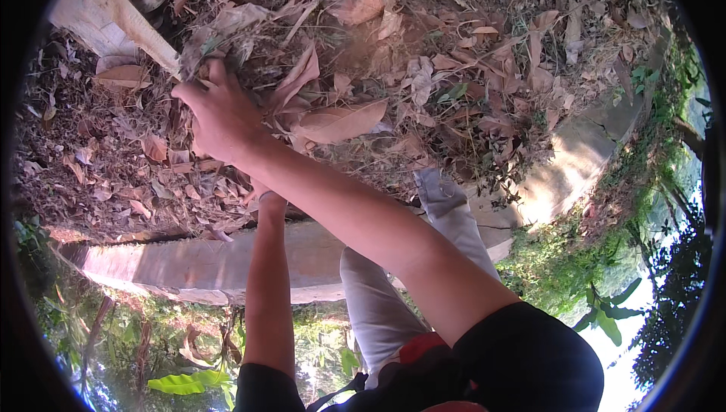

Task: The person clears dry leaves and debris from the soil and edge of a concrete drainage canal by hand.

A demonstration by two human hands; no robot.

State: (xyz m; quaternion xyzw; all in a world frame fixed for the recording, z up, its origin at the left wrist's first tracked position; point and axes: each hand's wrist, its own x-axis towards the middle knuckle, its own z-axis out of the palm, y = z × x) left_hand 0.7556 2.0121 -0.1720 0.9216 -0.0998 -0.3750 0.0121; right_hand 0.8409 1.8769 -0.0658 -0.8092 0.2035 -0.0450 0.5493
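My right hand reaches across to the upper left, its fingers curled at a greyish clump of dry grass and leaves. The clump lies against the lower end of a pale, board-like post. My right arm crosses over the left one. Below the right wrist, my left hand is low over the leaf litter, mostly hidden by the right forearm, so its grip does not show. Large dry brown leaves lie just right of my right hand.
Dry leaves and twigs cover the soil. A curved concrete edging runs between the bed and my legs, continuing up to the right. Green plants grow beyond it, with a broad green leaf at lower left.
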